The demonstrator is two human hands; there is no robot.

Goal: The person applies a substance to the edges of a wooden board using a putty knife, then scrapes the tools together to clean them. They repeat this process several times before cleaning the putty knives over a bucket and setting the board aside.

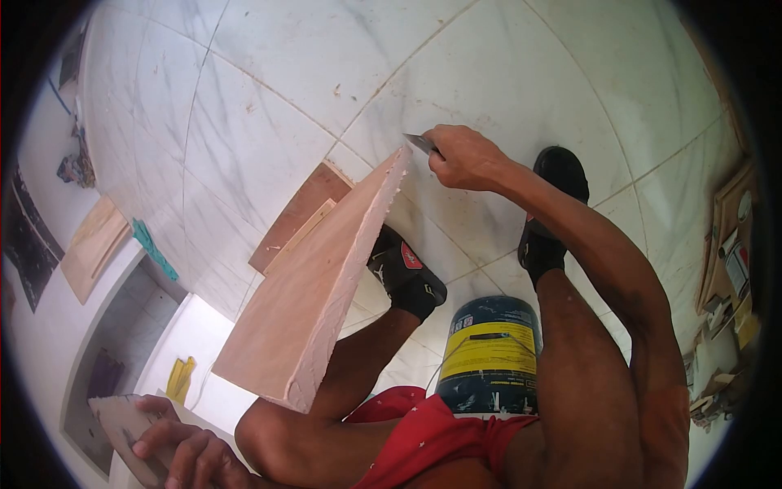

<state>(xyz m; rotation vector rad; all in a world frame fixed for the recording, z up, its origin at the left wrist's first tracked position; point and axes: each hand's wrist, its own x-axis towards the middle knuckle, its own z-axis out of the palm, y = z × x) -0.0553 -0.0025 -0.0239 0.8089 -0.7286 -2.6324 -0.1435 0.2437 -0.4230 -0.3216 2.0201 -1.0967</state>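
Note:
My right hand (468, 159) is closed around a putty knife (419, 143), its metal blade near the far upper corner of a wooden panel (285, 314). The panel leans across my leg, and pale pink putty (346, 293) covers its narrow edge unevenly. At the lower left, my left hand (191, 452) has its fingers wrapped over a small flat board (122, 432) with smears on it. Part of that board runs out of the picture. The knife's handle is mostly hidden inside my right fist.
Between my legs stands a dark bucket (489, 371) with a yellow label. Behind the panel, a brown board (293, 216) lies on the tiled floor (285, 49). To the left are a white ledge (90, 314) and a teal cloth (155, 248). Assorted wooden scraps (729, 318) line the right side.

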